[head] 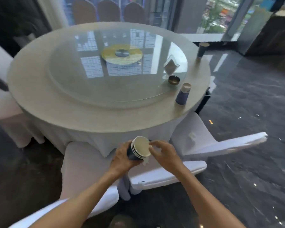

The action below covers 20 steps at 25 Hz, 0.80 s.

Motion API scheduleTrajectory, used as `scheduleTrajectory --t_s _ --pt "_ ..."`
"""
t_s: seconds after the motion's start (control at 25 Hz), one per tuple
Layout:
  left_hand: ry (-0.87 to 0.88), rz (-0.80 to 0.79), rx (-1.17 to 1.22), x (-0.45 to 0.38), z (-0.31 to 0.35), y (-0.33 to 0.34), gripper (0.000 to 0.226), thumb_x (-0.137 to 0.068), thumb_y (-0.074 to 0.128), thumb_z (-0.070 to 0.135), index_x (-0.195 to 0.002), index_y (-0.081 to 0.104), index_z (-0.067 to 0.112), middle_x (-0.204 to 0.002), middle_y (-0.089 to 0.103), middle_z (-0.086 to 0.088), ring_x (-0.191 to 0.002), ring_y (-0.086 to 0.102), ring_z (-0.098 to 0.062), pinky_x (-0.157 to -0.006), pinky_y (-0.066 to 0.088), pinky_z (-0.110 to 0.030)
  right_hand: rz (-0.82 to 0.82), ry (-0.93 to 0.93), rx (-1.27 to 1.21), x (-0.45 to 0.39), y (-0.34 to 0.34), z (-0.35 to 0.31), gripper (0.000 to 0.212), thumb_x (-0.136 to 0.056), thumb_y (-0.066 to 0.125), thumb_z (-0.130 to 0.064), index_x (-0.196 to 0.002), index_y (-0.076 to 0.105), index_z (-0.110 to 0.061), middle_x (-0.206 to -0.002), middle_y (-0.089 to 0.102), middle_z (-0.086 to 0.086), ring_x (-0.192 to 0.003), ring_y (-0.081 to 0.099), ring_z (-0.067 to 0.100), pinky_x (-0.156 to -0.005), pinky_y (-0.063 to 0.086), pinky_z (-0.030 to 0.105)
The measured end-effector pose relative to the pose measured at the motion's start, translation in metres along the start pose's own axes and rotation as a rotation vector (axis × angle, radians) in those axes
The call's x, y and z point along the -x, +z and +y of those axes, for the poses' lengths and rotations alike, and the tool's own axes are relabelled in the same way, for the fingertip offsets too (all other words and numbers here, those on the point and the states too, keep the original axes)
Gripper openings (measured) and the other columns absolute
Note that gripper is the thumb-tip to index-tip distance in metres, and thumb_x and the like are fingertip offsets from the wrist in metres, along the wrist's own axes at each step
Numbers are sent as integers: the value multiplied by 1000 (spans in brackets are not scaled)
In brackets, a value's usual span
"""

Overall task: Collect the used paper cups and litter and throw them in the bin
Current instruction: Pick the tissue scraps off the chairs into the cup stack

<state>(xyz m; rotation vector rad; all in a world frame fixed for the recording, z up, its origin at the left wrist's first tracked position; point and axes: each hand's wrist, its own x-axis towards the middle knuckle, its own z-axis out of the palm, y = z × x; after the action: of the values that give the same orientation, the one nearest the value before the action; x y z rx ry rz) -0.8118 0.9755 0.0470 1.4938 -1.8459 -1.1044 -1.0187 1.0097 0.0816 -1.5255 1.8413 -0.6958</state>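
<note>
My left hand [122,159] grips a nested stack of dark blue paper cups [139,148], tilted with the white inside facing up and right. A bit of white paper [146,162] pokes out under the stack. My right hand [164,153] is at the stack's rim, its fingertips pinching a small white scrap there. On the round table [56,102], a blue paper cup [183,94] stands at the right edge. Farther back on that edge stands another dark cup [202,49].
A glass turntable [97,79] covers the table's middle, with an ashtray [174,79] and a clear card stand [171,66] on its right side. White-covered chairs [171,175] stand below my hands and to the right. Dark glossy floor lies to the right.
</note>
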Motion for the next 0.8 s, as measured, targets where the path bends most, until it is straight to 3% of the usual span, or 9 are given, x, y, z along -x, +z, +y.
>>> scheduleTrajectory --t_s 0.16,0.28,0.4,0.6,0.8 --pt "-84 80 33 2 -1 1 81 -64 96 42 -134 57 28 -122 66 7 -110 64 -14 -83 50 -26 -65 -4 90 -37 -14 16 55 -98 65 -31 -150 49 -22 -148 49 4 -114 55 15 -91 42 28" --pt "-151 138 66 -3 -8 -4 84 -65 96 40 -138 56 30 -125 69 9 -112 65 -12 -89 53 -30 -169 45 136 -66 -5 27 75 -97 64 -32 -162 25 -28 -166 23 9 -149 33 27 -109 37 37" --pt "-224 199 124 -20 -27 -1 81 -67 96 34 -138 57 27 -124 69 9 -112 64 -11 -85 49 -22 -282 77 221 -98 14 40 83 -96 66 -31 -164 20 -30 -171 9 16 -158 15 30 -119 28 43" --pt "-328 205 162 -62 -61 20 80 -68 96 28 -137 58 21 -128 69 2 -119 64 -19 -95 54 -37 -442 112 397 -142 52 79 86 -92 67 -34 -163 18 -35 -171 10 11 -154 21 34 -118 29 45" --pt "-409 187 208 -88 -92 49 82 -66 96 31 -138 56 27 -129 68 7 -117 65 -18 -96 55 -39 -582 136 501 -171 96 132 83 -90 67 -29 -162 24 -29 -168 17 17 -150 24 40 -114 37 49"
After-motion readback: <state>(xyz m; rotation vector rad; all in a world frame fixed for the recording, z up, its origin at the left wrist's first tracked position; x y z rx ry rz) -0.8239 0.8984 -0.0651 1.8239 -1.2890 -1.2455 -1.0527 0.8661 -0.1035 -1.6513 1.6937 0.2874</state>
